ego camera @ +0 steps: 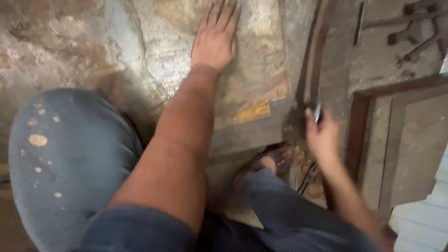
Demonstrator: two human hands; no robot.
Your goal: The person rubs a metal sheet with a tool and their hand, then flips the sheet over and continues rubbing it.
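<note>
The left hand (215,39) lies open, palm flat on the far part of a mottled stone slab (252,88). The right hand (322,135), blurred, pinches a small metal tool (318,112) at the slab's right edge, beside a rusty bar (315,56). A slip there could nick the sandalled foot (268,164) just below.

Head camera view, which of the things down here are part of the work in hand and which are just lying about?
In hand:
- left hand, pressed flat on the stone slab
- right hand, gripping a small metal tool, too blurred to identify

Lying about:
- metal rods and tools on the floor, top right
- long bar beside the slab
- wooden frame at right
</note>
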